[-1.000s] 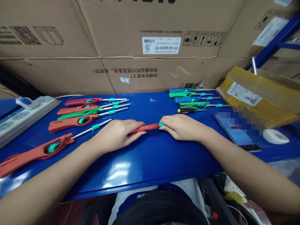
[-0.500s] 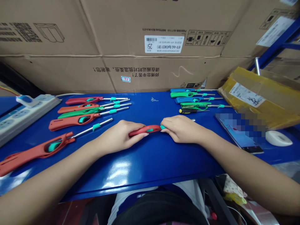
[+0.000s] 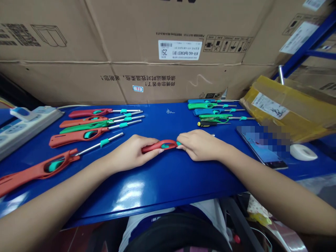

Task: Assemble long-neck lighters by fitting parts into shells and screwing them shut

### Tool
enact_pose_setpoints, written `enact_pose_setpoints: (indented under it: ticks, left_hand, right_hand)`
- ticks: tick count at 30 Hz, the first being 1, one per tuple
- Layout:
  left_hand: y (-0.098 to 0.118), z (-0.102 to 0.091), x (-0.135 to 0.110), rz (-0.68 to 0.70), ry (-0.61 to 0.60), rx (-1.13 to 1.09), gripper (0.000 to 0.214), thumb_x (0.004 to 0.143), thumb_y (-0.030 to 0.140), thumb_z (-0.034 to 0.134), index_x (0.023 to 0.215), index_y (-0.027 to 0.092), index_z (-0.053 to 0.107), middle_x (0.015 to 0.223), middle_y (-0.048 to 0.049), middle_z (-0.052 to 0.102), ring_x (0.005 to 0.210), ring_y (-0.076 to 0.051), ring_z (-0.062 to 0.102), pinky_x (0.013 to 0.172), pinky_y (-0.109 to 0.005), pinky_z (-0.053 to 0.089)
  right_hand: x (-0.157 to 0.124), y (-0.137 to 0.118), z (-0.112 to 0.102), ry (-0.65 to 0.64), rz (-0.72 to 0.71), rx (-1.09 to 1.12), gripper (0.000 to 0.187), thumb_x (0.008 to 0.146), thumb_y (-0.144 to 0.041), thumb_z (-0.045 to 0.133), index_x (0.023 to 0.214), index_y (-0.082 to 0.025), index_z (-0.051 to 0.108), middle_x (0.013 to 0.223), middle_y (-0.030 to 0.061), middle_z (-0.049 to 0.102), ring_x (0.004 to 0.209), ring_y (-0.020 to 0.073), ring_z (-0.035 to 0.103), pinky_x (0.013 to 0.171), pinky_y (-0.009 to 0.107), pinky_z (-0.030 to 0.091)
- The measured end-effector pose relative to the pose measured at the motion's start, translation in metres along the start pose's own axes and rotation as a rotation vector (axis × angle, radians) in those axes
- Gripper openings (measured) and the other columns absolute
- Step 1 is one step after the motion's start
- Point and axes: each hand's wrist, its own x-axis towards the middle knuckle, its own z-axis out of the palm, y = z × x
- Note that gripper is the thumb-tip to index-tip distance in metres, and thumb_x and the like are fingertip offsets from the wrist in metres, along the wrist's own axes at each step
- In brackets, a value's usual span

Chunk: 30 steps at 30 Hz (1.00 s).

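Both hands hold one red utility lighter (image 3: pixel 172 144) above the blue table. My left hand (image 3: pixel 139 150) is wrapped round the rear of its handle. At the other end, my right hand (image 3: pixel 198 145) is closed over the metal barrel and a teal piece (image 3: pixel 179 143); most of the barrel is hidden, with only its tip showing past the knuckles. A teal trigger shows in the handle's opening. To the left lies a larger-looking orange-red lighter (image 3: pixel 34 174), with several more lighters (image 3: pixel 78 137) in a row behind it.
Several blue and green lighters (image 3: pixel 207 111) lie at the back right, beside a yellow-and-black screwdriver (image 3: pixel 208 124). A phone (image 3: pixel 258 147), white mouse (image 3: pixel 303 152) and yellow-taped parcel (image 3: pixel 294 108) are at the right. A power strip (image 3: pixel 23 127) lies left; a cardboard box (image 3: pixel 136 31) walls the back.
The red lighter has rolled slightly in my hands, so more of its trigger opening shows. Both grips stay the same. The whole view has shifted a little.
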Motion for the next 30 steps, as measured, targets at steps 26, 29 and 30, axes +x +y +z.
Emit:
enact_pose_setpoints:
  ticks: [26,29,30]
  left_hand:
    - [-0.006,-0.013,0.004,-0.112,0.073,0.418,0.053,0.108,0.053,0.035,0.136,0.017,0.063,0.126,-0.0128,0.067,0.109,-0.028,0.069,0.093,-0.040,0.056]
    - [-0.002,-0.017,0.004,-0.124,0.047,0.432,0.053,0.108,0.052,0.033,0.132,0.017,0.064,0.124,-0.0128,0.069,0.109,-0.029,0.069,0.094,-0.041,0.055]
    - [0.000,-0.021,0.003,-0.131,0.034,0.425,0.052,0.108,0.053,0.033,0.130,0.018,0.065,0.124,-0.0123,0.069,0.110,-0.029,0.069,0.095,-0.042,0.055]
  right_hand:
    - [0.003,0.016,0.001,0.289,0.570,0.048,0.060,0.100,-0.041,0.052,0.151,-0.009,0.048,0.153,0.0224,0.049,0.143,0.0378,0.040,0.116,0.052,0.036]
    - [0.004,0.023,0.005,0.147,0.791,0.067,0.076,0.102,-0.052,0.045,0.160,-0.005,0.035,0.165,0.0257,0.033,0.153,0.0407,0.029,0.122,0.055,0.029]
    - [0.004,0.026,0.007,0.132,0.817,0.070,0.078,0.101,-0.054,0.044,0.161,-0.004,0.034,0.166,0.0266,0.031,0.154,0.0419,0.028,0.123,0.056,0.028]
